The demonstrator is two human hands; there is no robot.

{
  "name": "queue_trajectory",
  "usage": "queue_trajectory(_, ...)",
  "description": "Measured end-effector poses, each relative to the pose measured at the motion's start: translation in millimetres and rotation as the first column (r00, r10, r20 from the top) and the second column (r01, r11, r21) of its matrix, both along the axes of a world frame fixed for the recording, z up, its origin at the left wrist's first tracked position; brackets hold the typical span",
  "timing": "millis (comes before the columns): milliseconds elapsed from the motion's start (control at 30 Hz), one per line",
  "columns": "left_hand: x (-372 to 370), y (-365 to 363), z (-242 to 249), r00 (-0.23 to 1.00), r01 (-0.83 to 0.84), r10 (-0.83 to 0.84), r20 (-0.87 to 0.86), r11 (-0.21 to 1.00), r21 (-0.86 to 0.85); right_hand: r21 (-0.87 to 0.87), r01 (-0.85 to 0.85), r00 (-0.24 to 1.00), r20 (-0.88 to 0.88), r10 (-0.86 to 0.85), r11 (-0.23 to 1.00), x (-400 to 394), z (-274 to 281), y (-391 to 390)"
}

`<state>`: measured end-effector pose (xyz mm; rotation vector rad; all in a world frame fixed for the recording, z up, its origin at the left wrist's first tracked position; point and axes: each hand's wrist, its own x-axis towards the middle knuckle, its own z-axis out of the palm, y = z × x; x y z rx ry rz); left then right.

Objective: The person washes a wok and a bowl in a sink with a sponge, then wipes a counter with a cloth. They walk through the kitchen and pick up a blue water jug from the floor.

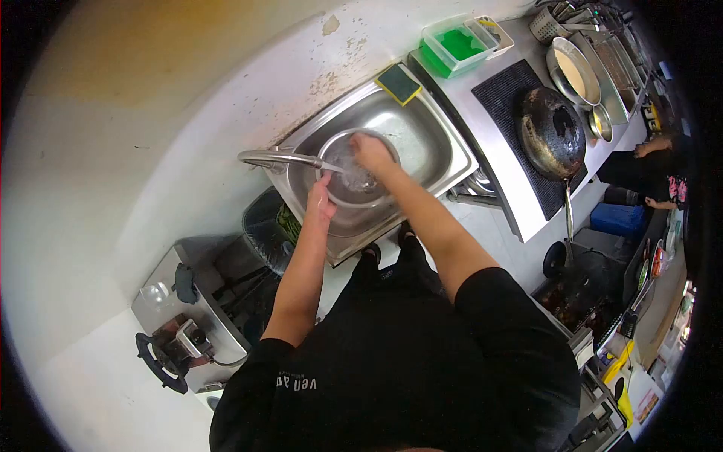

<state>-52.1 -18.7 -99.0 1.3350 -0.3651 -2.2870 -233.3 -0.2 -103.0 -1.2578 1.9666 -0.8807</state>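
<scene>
A round metal bowl [374,199] sits in the stainless steel sink [433,143], with water running into it from the curved tap [282,157]. My left hand [321,202] grips the near left side of this bowl, its thumb up at the rim. Inside the bowl, under the far rim, is my right hand [370,153], fingers curled down and slightly blurred. Whatever those fingers hold, if anything, is hidden. Splashing water covers the bowl's contents. A green and yellow sponge [398,84] lies on the sink's far corner.
Right of the sink, a steel counter holds a tub of green liquid [459,45] and an upturned blackened wok [552,134] on a black mat [501,94]. A black-lined bin [263,226] stands left below the sink. Another person [640,169] is at the far right.
</scene>
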Motion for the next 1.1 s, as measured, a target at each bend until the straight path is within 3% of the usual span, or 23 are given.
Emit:
queue_trajectory(67,-8.4,-1.7,8.3,0.996,-0.020,0.028,0.080,0.994,-0.106,-0.009,0.038,0.995,-0.096,-0.039,0.999,4.0,-32.3,6.4)
queue_trajectory(133,-17.6,-2.8,16.8,0.987,-0.002,0.014,0.158,0.997,-0.078,0.190,0.199,0.957,-0.250,-0.149,0.961,32.2,-53.9,30.5)
queue_trajectory(200,-18.8,-0.8,7.4,0.970,0.009,0.000,0.244,0.999,-0.038,0.068,-0.215,0.906,-0.359,0.225,0.974,47.2,-9.0,41.2)
queue_trajectory(233,-14.4,-3.1,-8.5,0.985,0.012,-0.005,0.172,0.999,-0.034,0.072,-0.217,0.906,-0.356,0.229,0.973,61.6,-1.9,42.5)
queue_trajectory(267,-11.1,-5.8,-16.5,0.995,0.016,-0.013,0.099,0.999,-0.035,-0.029,-0.188,0.982,-0.007,0.188,0.982,75.3,3.8,40.7)
queue_trajectory(300,-13.1,-7.1,-3.5,0.995,0.021,-0.017,0.098,0.999,-0.039,-0.117,-0.120,0.927,0.343,0.153,0.986,82.0,14.2,42.2)
queue_trajectory(333,-15.8,-9.0,10.3,0.974,0.068,-0.057,0.217,0.997,-0.041,-0.121,-0.110,0.929,0.340,0.145,0.987,81.0,25.1,54.7)
queue_trajectory(367,-19.1,-11.7,21.7,0.939,0.115,-0.095,0.331,0.993,-0.040,-0.078,-0.300,0.938,0.156,0.309,0.951,74.4,44.7,72.4)
queue_trajectory(400,-9.6,-20.5,-0.9,0.977,0.090,-0.066,0.204,0.990,-0.111,0.004,-0.471,0.882,-0.024,0.471,0.882,64.4,57.1,83.9)
queue_trajectory(433,-7.0,-28.3,2.4,0.978,0.093,-0.070,0.196,0.989,-0.112,0.007,-0.467,0.884,-0.031,0.467,0.884,51.5,61.1,88.9)
queue_trajectory(500,-4.3,-36.1,12.6,0.944,0.258,-0.282,0.172,0.954,0.152,0.362,-0.549,0.772,-0.127,0.623,0.753,29.9,62.8,95.1)
queue_trajectory(533,-11.2,-43.4,17.1,0.889,0.249,-0.327,0.321,0.933,0.260,0.365,-0.542,0.775,-0.131,0.618,0.757,23.2,62.3,89.3)
queue_trajectory(567,-19.8,-37.3,33.5,0.890,0.251,-0.327,0.318,0.933,0.259,0.193,-0.444,0.884,-0.066,0.463,0.875,18.3,59.7,80.6)
queue_trajectory(633,-39.5,-19.3,71.2,0.832,0.458,-0.363,0.420,0.877,-0.147,0.021,-0.309,0.951,0.033,0.308,0.951,11.5,49.4,63.4)
queue_trajectory(700,-50.5,-20.1,37.3,0.863,0.466,-0.339,0.375,0.820,-0.333,-0.206,0.281,0.923,0.327,-0.204,0.937,8.3,30.8,45.1)
queue_trajectory(767,-63.0,-9.4,31.7,0.698,0.657,0.066,0.713,0.337,-0.674,-0.218,0.380,0.890,0.352,-0.291,0.899,-8.7,11.5,40.9)
queue_trajectory(800,-63.8,-8.9,23.8,0.701,0.638,0.161,0.694,0.291,-0.712,-0.217,0.476,0.848,0.372,-0.378,0.852,-16.5,20.8,45.5)
queue_trajectory(833,-59.3,-11.0,17.0,0.701,0.637,0.165,0.693,0.291,-0.714,-0.066,0.563,0.731,0.503,-0.460,0.824,-26.1,30.3,55.8)
queue_trajectory(867,-53.1,-13.3,17.0,0.758,0.490,0.051,0.651,0.615,-0.619,0.098,0.617,0.589,0.601,-0.541,0.781,-35.9,56.7,67.3)
queue_trajectory(900,-49.1,-16.9,16.7,0.827,0.314,-0.037,0.561,0.857,-0.407,0.092,0.620,0.594,0.594,-0.542,0.779,-49.9,51.5,74.4)
queue_trajectory(967,-24.0,-48.3,-36.8,0.858,0.273,-0.038,0.512,0.878,-0.394,-0.022,0.742,0.509,0.669,-0.541,0.670,-87.8,36.3,95.2)
queue_trajectory(1033,5.4,-88.4,-89.5,0.992,-0.112,0.122,0.039,0.972,-0.207,0.172,0.670,0.469,0.656,-0.591,0.722,-117.4,103.7,126.6)
queue_trajectory(1100,3.8,-102.7,-54.5,0.954,-0.300,0.300,-0.007,0.954,0.022,0.099,0.710,0.497,0.632,-0.595,0.698,-154.3,121.1,143.0)
